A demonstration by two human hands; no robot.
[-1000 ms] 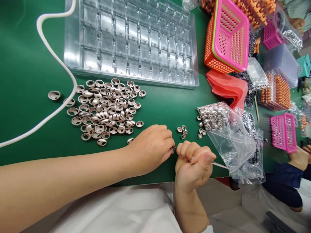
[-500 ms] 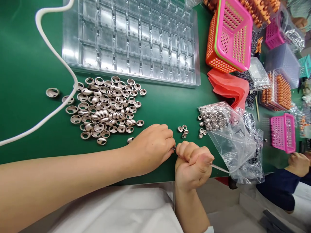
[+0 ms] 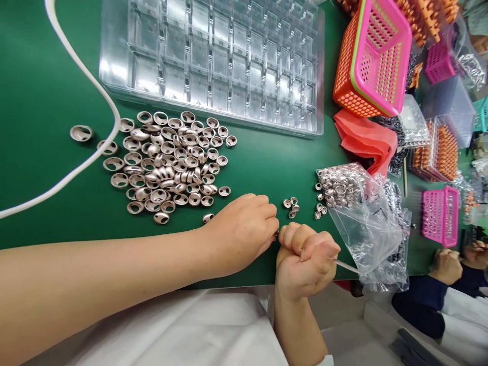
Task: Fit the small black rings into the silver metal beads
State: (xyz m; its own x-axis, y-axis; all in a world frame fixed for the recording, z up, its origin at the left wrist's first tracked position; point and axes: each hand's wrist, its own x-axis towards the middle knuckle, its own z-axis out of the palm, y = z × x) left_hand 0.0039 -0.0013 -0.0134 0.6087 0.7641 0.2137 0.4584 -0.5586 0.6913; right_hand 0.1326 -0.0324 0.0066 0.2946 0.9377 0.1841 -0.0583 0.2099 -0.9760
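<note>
Metal piece [image 3: 276, 234], one and small, was at the fingertips of the left hand [image 3: 244, 234], just above the near edge of the desk [image 3: 259, 162]. That hand's grip was pinching it; so much was hidden that I could not tell its long axis or which way it pointed.

One right hand [image 3: 307, 262], knuckles just beside those fingertips, was curled tight around one thin pale strip [image 3: 346, 266]. Its visible length pointed rightward, long axis sloping slightly toward the person, and met the edge of one clear bag [image 3: 341, 188] of small rings; I could not tell whether it was stiff.

Four small rings [image 3: 292, 207] lay together beyond the right hand, and five loose ones [image 3: 319, 208] beside the bag. Larger rings made one heap [image 3: 171, 162], too overlapped to count; one ring [image 3: 208, 218] lay near the left wrist, another [image 3: 81, 133] past one white cord [image 3: 86, 71]. One clear tray [image 3: 213, 63] lay behind the heap. Two hands [image 3: 448, 265] in dark sleeves showed at far right, near one pink basket [image 3: 441, 216].
</note>
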